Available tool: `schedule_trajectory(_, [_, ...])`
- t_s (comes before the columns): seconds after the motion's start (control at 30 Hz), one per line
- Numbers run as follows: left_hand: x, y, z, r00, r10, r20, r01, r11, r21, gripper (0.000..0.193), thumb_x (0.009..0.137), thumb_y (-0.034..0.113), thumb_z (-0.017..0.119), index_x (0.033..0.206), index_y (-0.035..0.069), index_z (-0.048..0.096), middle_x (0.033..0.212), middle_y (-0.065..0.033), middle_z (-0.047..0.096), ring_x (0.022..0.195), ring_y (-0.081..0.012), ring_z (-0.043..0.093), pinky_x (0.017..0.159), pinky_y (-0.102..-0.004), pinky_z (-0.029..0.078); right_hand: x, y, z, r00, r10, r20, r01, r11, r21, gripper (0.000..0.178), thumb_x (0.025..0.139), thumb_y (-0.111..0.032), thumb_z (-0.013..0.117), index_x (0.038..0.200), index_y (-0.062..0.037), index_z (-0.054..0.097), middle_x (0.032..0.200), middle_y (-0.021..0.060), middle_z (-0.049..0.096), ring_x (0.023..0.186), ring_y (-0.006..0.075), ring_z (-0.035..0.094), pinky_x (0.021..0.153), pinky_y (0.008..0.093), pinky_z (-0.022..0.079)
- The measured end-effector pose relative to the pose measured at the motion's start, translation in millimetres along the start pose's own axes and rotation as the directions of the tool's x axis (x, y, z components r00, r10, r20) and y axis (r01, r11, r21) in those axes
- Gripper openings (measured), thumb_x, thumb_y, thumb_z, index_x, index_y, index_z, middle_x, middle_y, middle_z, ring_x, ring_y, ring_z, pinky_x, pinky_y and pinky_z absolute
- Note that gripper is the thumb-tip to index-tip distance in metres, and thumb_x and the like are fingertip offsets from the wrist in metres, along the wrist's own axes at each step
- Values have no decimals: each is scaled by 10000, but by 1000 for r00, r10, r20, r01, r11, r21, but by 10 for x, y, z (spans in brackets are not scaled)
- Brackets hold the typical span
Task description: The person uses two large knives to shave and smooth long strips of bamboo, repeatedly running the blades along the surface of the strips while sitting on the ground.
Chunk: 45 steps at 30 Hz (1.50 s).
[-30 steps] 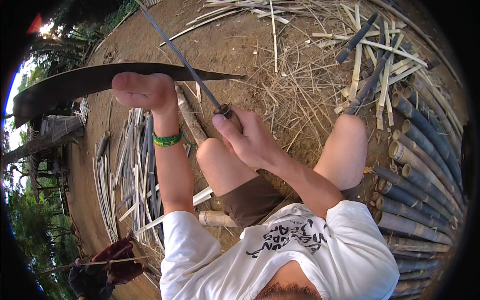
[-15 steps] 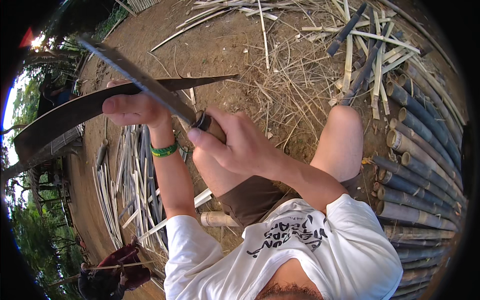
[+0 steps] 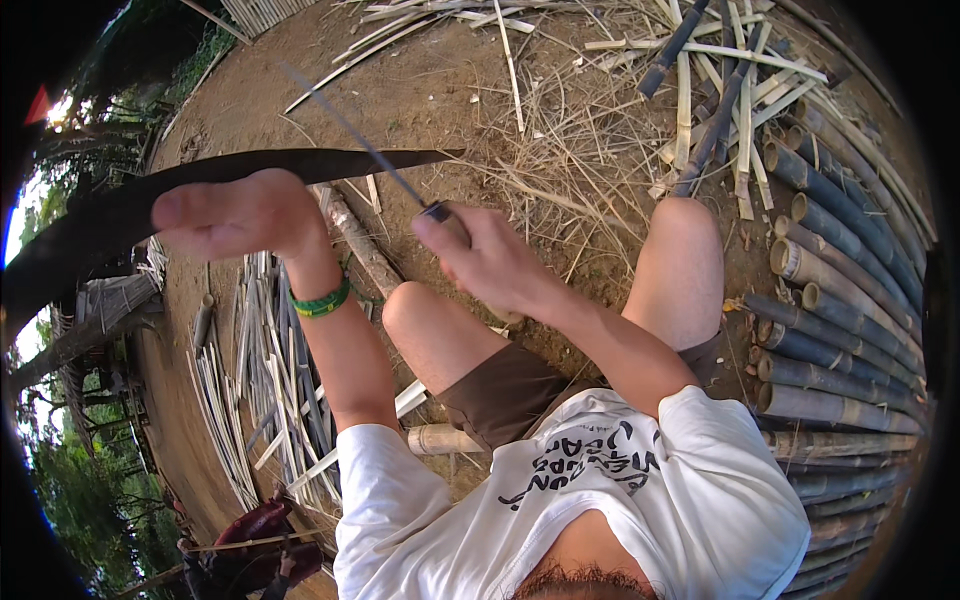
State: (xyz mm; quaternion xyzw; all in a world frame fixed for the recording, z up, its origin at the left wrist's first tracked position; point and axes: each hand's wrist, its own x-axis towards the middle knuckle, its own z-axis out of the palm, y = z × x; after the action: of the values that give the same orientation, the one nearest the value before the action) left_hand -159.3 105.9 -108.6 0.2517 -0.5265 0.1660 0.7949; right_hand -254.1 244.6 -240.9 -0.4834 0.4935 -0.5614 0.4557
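My left hand (image 3: 240, 215) is closed around a long dark strip (image 3: 110, 220), which looks like split bamboo. The strip tapers to a point on the right and runs out past the left rim of the view. My right hand (image 3: 490, 260) grips the handle of a long-bladed knife (image 3: 385, 165). The narrow, slightly blurred blade slants up to the left and crosses in front of the strip's tapered end in the picture; whether it touches cannot be told. A green band (image 3: 322, 302) circles my left wrist.
Thick bamboo poles (image 3: 840, 400) are stacked at the right. Split strips lie in a pile (image 3: 280, 370) at the left and another heap (image 3: 735, 110) at the far right. Dry shavings (image 3: 560, 150) litter the dirt. A person (image 3: 250, 550) with a strip is at the lower left.
My right hand has moved right with the knife, and the blade has turned to show a thinner profile. My left hand and the dark strip have shifted left.
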Motion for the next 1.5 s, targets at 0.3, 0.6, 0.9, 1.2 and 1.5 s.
schedule_trajectory(0.3, [179,-348,124,1000,-2,9,2,1000,-17,581,1027,584,315,713,96,286,717,9,274,661,-158,269,610,-307,330,377,985,-238,915,397,-73,-398,917,-9,512,987,-575,396,671,-175,450,539,-49,332,442,101,363,423,315,329])
schedule_trajectory(0.6, [264,-635,100,994,-29,109,30,1000,-8,588,1003,641,310,750,118,219,765,5,244,682,-163,260,624,-302,341,503,570,-78,995,-96,36,100,981,-167,503,955,-566,481,711,-130,535,528,-55,371,416,89,341,399,299,338])
schedule_trajectory(0.9, [248,-710,262,987,-126,104,126,992,1,663,993,659,284,737,56,381,751,-42,385,684,-164,372,669,-289,411,758,2571,-901,671,718,-182,-731,683,1,558,946,-646,448,756,-123,498,635,33,475,562,150,504,564,340,483])
schedule_trajectory(1.2, [321,-862,233,986,-115,120,115,993,9,702,958,714,288,743,53,388,723,-46,427,671,-160,412,665,-290,449,804,1182,-282,991,6,132,17,984,-178,556,949,-646,439,734,-133,455,578,-48,392,460,90,383,433,298,383])
schedule_trajectory(1.5, [368,-1015,334,979,-145,144,158,984,-82,759,944,704,309,807,-31,436,677,-136,531,554,-212,563,465,-317,541,740,2480,-678,801,588,-111,-592,806,-6,595,934,-657,461,788,-84,523,602,10,457,470,135,457,529,343,480])
